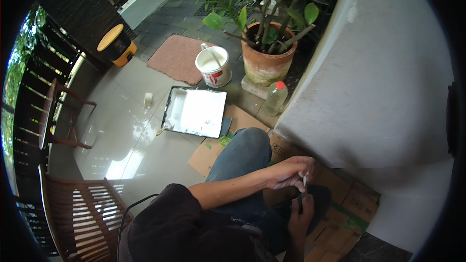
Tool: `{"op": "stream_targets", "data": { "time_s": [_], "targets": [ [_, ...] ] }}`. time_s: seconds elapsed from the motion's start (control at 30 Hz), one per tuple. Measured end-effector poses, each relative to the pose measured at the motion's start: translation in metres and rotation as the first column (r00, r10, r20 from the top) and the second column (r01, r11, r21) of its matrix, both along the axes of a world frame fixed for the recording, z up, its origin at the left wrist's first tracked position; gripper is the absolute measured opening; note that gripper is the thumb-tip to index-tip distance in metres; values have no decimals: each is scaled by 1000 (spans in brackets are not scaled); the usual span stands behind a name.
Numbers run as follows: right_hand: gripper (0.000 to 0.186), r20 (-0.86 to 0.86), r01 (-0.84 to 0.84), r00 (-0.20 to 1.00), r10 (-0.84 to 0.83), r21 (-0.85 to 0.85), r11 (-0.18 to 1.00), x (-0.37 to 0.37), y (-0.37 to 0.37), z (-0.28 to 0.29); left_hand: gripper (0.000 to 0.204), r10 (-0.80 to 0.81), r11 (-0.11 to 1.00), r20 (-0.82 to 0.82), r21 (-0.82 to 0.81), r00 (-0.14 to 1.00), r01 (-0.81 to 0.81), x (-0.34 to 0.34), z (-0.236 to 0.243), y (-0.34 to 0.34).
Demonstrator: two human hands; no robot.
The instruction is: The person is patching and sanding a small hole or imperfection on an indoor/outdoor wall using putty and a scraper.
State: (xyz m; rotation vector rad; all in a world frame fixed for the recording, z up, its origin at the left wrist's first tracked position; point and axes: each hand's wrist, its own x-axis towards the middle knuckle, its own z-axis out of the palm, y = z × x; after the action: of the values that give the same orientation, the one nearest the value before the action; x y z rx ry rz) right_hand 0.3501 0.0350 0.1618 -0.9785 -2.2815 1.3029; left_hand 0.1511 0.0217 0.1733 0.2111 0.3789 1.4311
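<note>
Both hands meet above my bent legs, close to the white wall [378, 92]. My left hand [291, 173] is closed, its fingertips pinching the white end of a slim stick-like thing [305, 182]. Below it, my right hand [302, 216] is wrapped around a dark piece [300, 204] that seems to line up with the white end. Whether the two are one tool, I cannot tell. Farther off on the floor lies a black paint tray [170, 98] coated with white paint. Behind it stands a white paint bucket [213, 75] with a handle leaning inside.
Flattened cardboard [340, 230] lies beneath me along the wall. A red-capped clear bottle [276, 99] stands near a potted plant [268, 60]. A tape roll [148, 99] sits left of the tray, a pinkish mat [174, 58] behind. Wooden chairs [82, 213] are at left.
</note>
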Motion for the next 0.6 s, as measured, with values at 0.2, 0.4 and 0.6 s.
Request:
{"op": "stream_targets", "data": {
  "time_s": [0.2,0.4,0.6],
  "targets": [
    [36,-38,101,994,-105,-99,990,7,-6,-13,4,47,998,48,31,998,-48,5,-2,-1],
    [33,112,134,986,-121,-116,984,14,-2,-14,7,32,999,44,29,999,-34,14,-11,1],
    [32,86,138,988,-125,-164,977,17,1,-21,8,102,993,22,-63,995,-100,20,-9,-4]
  ]
}}
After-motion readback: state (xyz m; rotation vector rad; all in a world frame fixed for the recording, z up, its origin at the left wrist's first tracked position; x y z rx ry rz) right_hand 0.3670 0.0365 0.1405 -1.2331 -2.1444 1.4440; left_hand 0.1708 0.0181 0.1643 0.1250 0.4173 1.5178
